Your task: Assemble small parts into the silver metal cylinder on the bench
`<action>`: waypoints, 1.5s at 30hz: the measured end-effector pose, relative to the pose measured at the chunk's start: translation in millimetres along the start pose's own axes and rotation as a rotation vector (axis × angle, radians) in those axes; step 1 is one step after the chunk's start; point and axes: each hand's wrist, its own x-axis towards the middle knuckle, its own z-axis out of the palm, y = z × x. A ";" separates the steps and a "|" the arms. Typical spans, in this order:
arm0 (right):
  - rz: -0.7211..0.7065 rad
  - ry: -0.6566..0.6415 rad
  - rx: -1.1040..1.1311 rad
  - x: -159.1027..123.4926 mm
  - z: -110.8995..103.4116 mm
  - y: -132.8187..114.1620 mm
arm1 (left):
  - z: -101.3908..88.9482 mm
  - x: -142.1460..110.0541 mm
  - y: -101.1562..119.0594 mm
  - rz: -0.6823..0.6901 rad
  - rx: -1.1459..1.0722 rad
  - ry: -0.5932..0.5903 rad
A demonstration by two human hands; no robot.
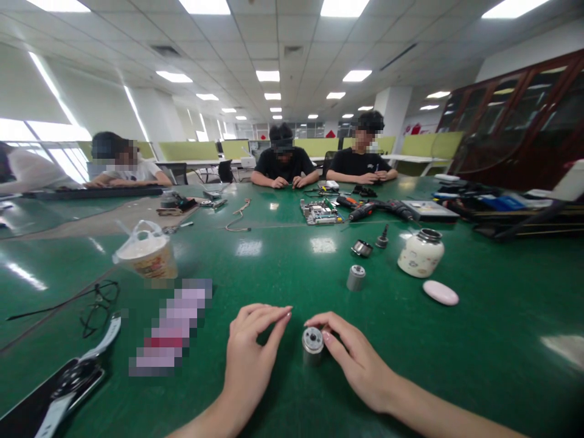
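The work appears partway through: several metal parts stand or lie apart on the green desk, and nothing visible shows them joined. One metal cylinder stands upright on the near part of the desk, between the two hands, its round end face with a dark centre turned up. The right hand curls its index finger over the far side of it and its thumb beside the right side; whether they grip it or only rest against it, I cannot tell. The left hand is just left of it, thumb and index fingertips pressed together, with nothing visible between them. Farther off and to the right, a second metal cylinder stands upright, untouched, and beyond it lie an open metal housing and a toothed part with a shaft, both apart from the cylinders. So the separation of these pieces looks done, while any work on the near cylinder seems unfinished. Whether its inside is complete is hidden. A jar and a pink oval object sit to the right.
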 end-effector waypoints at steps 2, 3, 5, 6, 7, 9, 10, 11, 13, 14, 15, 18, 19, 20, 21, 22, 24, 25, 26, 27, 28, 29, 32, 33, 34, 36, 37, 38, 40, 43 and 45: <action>-0.012 -0.007 0.001 -0.3 0.0 0.2 | 0.4 -0.3 6.0 0.087 -0.071 0.037; -0.018 -0.011 -0.001 -0.5 0.1 0.6 | 0.7 -1.6 9.5 0.122 -0.102 0.037; -0.028 -0.015 -0.007 -1.1 0.5 1.6 | 1.8 -5.3 15.8 0.158 -0.140 0.000; -0.031 -0.015 -0.012 -1.4 0.7 2.1 | 2.4 -7.3 18.3 0.165 -0.149 -0.024; -0.032 -0.015 -0.017 -1.6 1.0 2.4 | 3.0 -9.1 20.1 0.165 -0.152 -0.047; -0.033 -0.017 -0.024 -1.9 1.6 2.7 | 4.3 -11.1 21.8 0.166 -0.155 -0.080; -0.032 -0.018 -0.027 -1.9 1.9 2.6 | 4.9 -11.2 22.0 0.168 -0.160 -0.092; -0.031 -0.019 -0.028 -1.8 2.1 2.5 | 5.4 -10.9 22.0 0.172 -0.169 -0.102; -0.031 -0.020 -0.027 -1.4 2.4 2.4 | 6.2 -9.4 21.7 0.190 -0.196 -0.128; -0.035 -0.020 -0.026 -1.1 2.5 2.4 | 6.3 -8.6 21.7 0.201 -0.207 -0.139; -0.038 -0.019 -0.026 -0.9 2.5 2.6 | 6.3 -7.8 21.8 0.208 -0.215 -0.150; -0.040 -0.013 -0.030 -0.5 2.3 3.3 | 5.4 -6.4 22.6 0.212 -0.221 -0.181; -0.038 -0.012 -0.032 -0.6 2.2 3.5 | 4.8 -6.2 22.8 0.213 -0.222 -0.190; -0.036 -0.011 -0.032 -0.7 2.1 3.6 | 4.1 -6.1 23.0 0.219 -0.226 -0.201; -0.035 -0.007 -0.031 -1.0 2.0 3.6 | 3.3 -5.9 23.1 0.230 -0.231 -0.208; -0.036 0.001 -0.029 -1.3 1.9 3.6 | 2.5 -5.8 23.1 0.243 -0.234 -0.215; -0.037 0.030 -0.017 -1.8 1.8 3.4 | 1.0 -5.5 22.6 0.276 -0.224 -0.228; -0.034 0.048 -0.011 -2.1 1.8 3.2 | 0.4 -5.5 22.1 0.300 -0.213 -0.233; -0.031 0.066 -0.004 -2.3 1.8 3.1 | -0.1 -5.7 21.6 0.329 -0.198 -0.238; -0.027 0.084 0.002 -2.6 1.9 3.0 | -0.4 -6.1 21.0 0.359 -0.180 -0.242; -0.022 0.099 0.008 -2.8 2.1 2.9 | -0.6 -6.7 20.3 0.385 -0.161 -0.243; -0.016 0.114 0.012 -3.0 2.2 2.9 | -0.5 -7.7 19.7 0.402 -0.144 -0.238; -0.015 0.162 0.020 -3.7 2.6 2.9 | 0.9 -11.4 18.1 0.365 -0.106 -0.205; -0.019 0.173 0.019 -3.9 2.6 2.7 | 1.8 -12.4 17.7 0.326 -0.097 -0.200; -0.028 0.179 0.016 -3.9 2.4 2.5 | 2.8 -13.2 17.2 0.282 -0.089 -0.204; -0.054 0.172 0.005 -3.4 1.8 1.5 | 4.6 -13.6 16.7 0.205 -0.071 -0.247; -0.069 0.156 -0.006 -2.9 1.5 0.8 | 5.2 -13.4 16.6 0.182 -0.063 -0.282; -0.085 0.138 -0.019 -2.1 1.2 -0.1 | 5.4 -13.0 16.7 0.171 -0.056 -0.316; -0.096 0.107 -0.050 -0.4 0.9 -2.7 | 5.0 -12.1 17.2 0.164 -0.048 -0.362; -0.052 0.111 -0.078 2.5 1.2 -9.3 | 3.7 -11.4 17.9 0.168 -0.036 -0.360; -0.021 0.126 -0.082 4.6 0.8 -15.1 | 3.6 -11.7 17.5 0.179 -0.023 -0.347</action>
